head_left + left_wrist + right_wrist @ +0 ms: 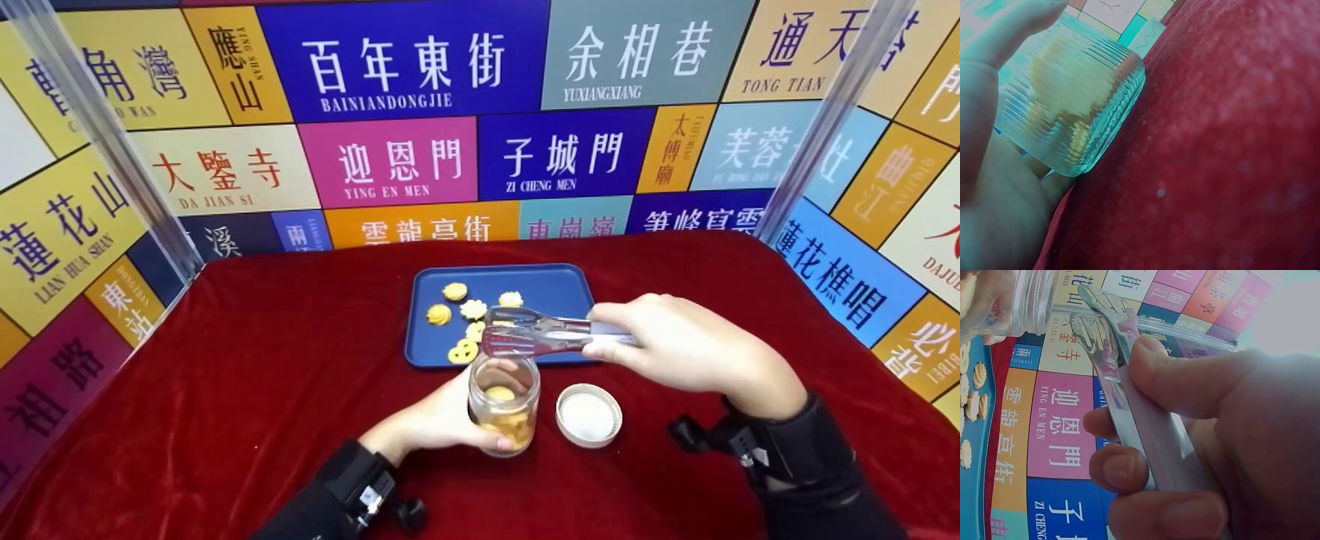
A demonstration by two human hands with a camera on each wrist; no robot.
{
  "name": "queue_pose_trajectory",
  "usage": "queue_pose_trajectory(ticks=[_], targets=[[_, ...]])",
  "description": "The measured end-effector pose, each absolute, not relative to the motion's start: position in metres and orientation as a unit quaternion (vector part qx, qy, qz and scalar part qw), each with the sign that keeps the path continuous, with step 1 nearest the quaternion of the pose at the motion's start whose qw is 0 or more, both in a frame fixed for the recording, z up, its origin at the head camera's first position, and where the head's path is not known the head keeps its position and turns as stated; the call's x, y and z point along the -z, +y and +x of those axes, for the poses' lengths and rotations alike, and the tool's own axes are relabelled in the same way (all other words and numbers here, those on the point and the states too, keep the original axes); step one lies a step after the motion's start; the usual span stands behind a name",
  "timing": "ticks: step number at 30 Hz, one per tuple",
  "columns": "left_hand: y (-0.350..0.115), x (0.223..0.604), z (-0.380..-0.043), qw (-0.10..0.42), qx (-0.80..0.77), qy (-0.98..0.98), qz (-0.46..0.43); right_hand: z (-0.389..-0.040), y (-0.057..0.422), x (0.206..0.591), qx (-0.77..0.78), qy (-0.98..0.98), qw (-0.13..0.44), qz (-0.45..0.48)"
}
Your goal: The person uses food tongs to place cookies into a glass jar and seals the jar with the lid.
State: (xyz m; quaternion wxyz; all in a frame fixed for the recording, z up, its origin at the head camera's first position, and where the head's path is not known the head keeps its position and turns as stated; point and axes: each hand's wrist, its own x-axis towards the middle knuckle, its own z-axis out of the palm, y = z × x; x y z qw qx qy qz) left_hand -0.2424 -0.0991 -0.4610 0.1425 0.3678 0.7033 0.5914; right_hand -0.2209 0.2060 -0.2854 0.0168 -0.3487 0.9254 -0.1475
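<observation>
My left hand (442,416) grips a ribbed glass jar (501,420) from its left side, thumb across the front. Inside the jar are yellow cookies (1067,84), piled in its lower part. Fingers and thumb of my right hand (667,341) hold metal tongs (536,334) by their pale handles. The tongs' tips are over the jar's mouth in the head view, slightly apart, with nothing between them in the right wrist view. Behind the jar, several cookies (439,313) of different shapes lie on the left half of a blue tray (555,289).
A round white lid (589,416) lies on the red cloth (300,337) just right of the jar. Around the far side of the table stand panels (405,67) with printed Chinese place names, and clear corner posts (832,112) rise at both back corners.
</observation>
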Motion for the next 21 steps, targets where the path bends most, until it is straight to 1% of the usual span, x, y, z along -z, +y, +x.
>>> queue_pose_trajectory(ticks=[4,8,15,18,21], targets=[[-0.099,0.461,-0.243,0.138,-0.594,0.699,0.374,-0.223,0.208,0.286,0.155,0.931,0.016,-0.331],[-0.099,0.461,-0.242,0.141,-0.595,0.698,0.373,-0.23,0.211,0.289,0.157,0.942,0.003,-0.296],[-0.098,0.459,-0.242,0.14,-0.592,0.698,0.378,-0.259,0.215,0.314,0.134,0.966,-0.03,-0.217],[-0.099,0.459,-0.242,0.14,-0.591,0.699,0.377,-0.273,0.214,0.329,0.129,0.973,-0.024,-0.191],[-0.1,0.459,-0.242,0.14,-0.59,0.7,0.378,-0.285,0.213,0.343,0.132,0.976,-0.001,-0.173]])
